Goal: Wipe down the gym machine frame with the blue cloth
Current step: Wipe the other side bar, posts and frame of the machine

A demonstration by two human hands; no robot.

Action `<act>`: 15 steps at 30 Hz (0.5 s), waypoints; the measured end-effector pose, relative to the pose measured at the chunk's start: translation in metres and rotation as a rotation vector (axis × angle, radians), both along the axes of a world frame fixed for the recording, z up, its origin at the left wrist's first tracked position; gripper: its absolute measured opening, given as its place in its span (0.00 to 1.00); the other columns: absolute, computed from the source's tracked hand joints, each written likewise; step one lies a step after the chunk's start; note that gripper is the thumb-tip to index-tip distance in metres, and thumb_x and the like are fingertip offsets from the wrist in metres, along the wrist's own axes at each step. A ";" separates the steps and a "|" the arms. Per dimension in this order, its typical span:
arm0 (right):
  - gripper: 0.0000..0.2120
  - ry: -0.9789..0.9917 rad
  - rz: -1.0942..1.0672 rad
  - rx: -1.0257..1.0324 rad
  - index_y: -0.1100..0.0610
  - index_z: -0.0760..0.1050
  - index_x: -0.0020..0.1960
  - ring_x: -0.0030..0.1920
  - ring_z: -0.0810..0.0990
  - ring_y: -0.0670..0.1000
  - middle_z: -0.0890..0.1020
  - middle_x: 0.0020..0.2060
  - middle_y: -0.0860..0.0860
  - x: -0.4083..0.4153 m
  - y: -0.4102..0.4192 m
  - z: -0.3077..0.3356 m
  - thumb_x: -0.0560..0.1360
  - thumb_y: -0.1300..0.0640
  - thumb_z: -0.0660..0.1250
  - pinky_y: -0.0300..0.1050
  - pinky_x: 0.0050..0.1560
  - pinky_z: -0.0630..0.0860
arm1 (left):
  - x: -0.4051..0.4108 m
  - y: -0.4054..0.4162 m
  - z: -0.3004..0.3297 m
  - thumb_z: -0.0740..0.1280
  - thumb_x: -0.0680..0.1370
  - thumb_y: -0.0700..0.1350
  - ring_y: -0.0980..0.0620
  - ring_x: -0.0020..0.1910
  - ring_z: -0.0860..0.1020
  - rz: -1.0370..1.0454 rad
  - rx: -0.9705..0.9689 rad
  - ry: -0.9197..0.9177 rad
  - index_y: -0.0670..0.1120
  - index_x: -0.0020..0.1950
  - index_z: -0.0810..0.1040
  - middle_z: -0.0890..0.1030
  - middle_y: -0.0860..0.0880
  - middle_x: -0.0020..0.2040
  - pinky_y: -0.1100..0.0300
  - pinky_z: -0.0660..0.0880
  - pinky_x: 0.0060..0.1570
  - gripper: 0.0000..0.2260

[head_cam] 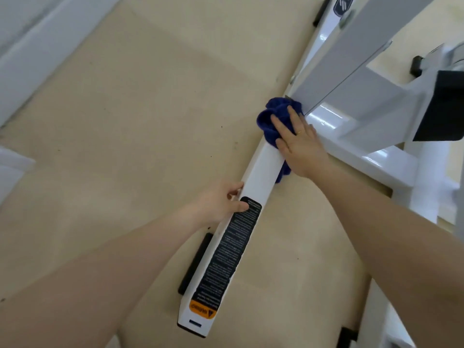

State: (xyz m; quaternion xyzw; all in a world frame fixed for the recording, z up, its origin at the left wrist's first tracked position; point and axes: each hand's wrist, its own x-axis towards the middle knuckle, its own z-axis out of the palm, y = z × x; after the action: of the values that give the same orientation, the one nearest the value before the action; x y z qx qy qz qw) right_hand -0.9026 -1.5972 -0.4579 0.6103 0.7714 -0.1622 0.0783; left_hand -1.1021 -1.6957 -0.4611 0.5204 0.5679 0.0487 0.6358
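Head cam, looking down at floor-level part of white gym machine frame (263,169). Long base beam runs diag. from lower centre up to upper right, resting on beige floor (130,121).

R hand (298,146): palm down on blue cloth (270,121), fingers straight and spread, pressing it onto top of beam. Not curled round it. Ring visible on one finger. Cloth is bunched, sits on beam just below the joint where a grey upright (351,54) meets the frame; one fold hangs over the beam's right edge under the wrist, rest bulges past fingertips toward the upright.

L hand (223,202): on left side of same beam, well below cloth. Thumb lies across top, tip touching upper end of black warning label (231,249); fingers curl against beam's side face — grasping beam. Hands apart, bare white stretch of beam between them.

Label: long black strip w/ small white text (unreadable), orange band at its lower end near beam's end.

Black rubber foot (194,262) sticks out from beam's left side, beside label. Dark pad (442,106) at right edge, partly cut off. White trim (37,54) upper left, blurred.
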 end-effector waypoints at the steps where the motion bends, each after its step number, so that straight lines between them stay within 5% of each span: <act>1: 0.24 0.012 -0.024 0.031 0.49 0.50 0.77 0.76 0.43 0.59 0.44 0.77 0.56 -0.002 0.005 -0.002 0.83 0.53 0.50 0.54 0.75 0.46 | -0.001 0.000 -0.001 0.66 0.77 0.46 0.53 0.64 0.71 0.010 -0.008 0.001 0.49 0.73 0.66 0.73 0.50 0.67 0.66 0.63 0.57 0.24; 4: 0.22 0.166 -0.015 0.184 0.58 0.66 0.71 0.71 0.57 0.70 0.60 0.73 0.64 -0.023 -0.046 -0.019 0.79 0.54 0.54 0.62 0.70 0.58 | -0.002 0.001 0.001 0.68 0.76 0.48 0.53 0.65 0.71 -0.011 0.015 0.044 0.50 0.71 0.68 0.74 0.53 0.66 0.61 0.64 0.64 0.24; 7: 0.23 0.285 0.113 0.132 0.55 0.68 0.71 0.72 0.57 0.67 0.61 0.73 0.59 -0.029 -0.108 -0.018 0.78 0.53 0.52 0.56 0.69 0.56 | -0.001 0.004 0.009 0.68 0.76 0.46 0.53 0.60 0.73 -0.027 0.092 0.070 0.49 0.66 0.74 0.77 0.53 0.61 0.60 0.68 0.59 0.18; 10: 0.21 0.195 0.156 0.153 0.54 0.68 0.71 0.72 0.57 0.67 0.61 0.73 0.60 -0.022 -0.078 -0.012 0.78 0.53 0.54 0.58 0.70 0.59 | 0.003 -0.002 0.009 0.66 0.77 0.43 0.55 0.50 0.76 0.045 0.059 0.008 0.48 0.68 0.72 0.76 0.55 0.60 0.71 0.69 0.47 0.19; 13: 0.19 0.099 -0.061 0.113 0.52 0.67 0.72 0.75 0.50 0.61 0.55 0.76 0.55 -0.032 -0.040 -0.006 0.81 0.55 0.55 0.54 0.74 0.51 | -0.002 -0.020 0.003 0.66 0.77 0.43 0.54 0.55 0.77 0.120 -0.075 -0.106 0.50 0.72 0.66 0.76 0.50 0.63 0.66 0.73 0.54 0.24; 15: 0.15 0.058 0.076 0.164 0.56 0.78 0.60 0.72 0.62 0.63 0.69 0.70 0.56 -0.048 -0.057 -0.008 0.79 0.56 0.56 0.54 0.70 0.55 | -0.017 -0.033 0.004 0.63 0.78 0.41 0.55 0.56 0.73 0.180 -0.120 -0.104 0.52 0.73 0.64 0.74 0.51 0.62 0.69 0.71 0.50 0.23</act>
State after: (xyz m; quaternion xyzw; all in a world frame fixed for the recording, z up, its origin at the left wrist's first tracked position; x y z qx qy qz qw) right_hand -0.9502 -1.6544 -0.4661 0.5800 0.8067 -0.1131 0.0116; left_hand -1.1190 -1.7289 -0.4572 0.4250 0.5807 0.0984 0.6874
